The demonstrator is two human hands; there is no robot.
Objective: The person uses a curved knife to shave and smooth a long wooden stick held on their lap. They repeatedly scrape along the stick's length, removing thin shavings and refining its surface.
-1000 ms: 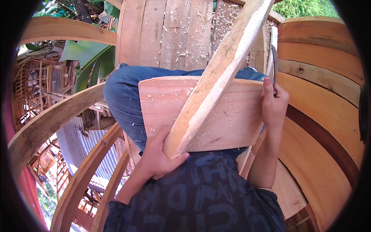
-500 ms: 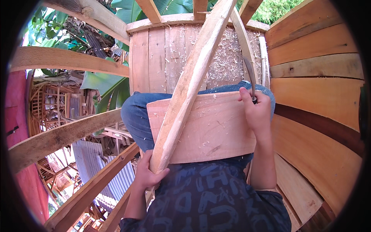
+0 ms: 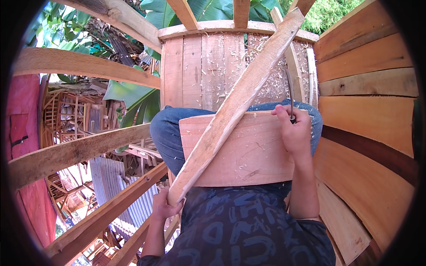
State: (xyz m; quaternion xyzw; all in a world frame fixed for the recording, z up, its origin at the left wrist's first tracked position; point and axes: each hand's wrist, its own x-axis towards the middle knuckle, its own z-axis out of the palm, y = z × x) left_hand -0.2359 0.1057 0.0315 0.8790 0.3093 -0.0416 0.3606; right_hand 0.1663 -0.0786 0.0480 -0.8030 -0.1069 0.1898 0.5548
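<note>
So the left hand (image 3: 164, 205) has its fingers and thumb clamped on the near end of 1 long wood strip (image 3: 235, 104), which slants away from those fingers, up and rightward across a flat board (image 3: 248, 153) on the lap. Over on the right hand (image 3: 293, 133), the fingers are curled tight round the handle of a curved knife (image 3: 291, 91), blade poking up past them. Beyond the fingers, pale shavings (image 3: 270, 82) litter the planks (image 3: 191, 71).
</note>
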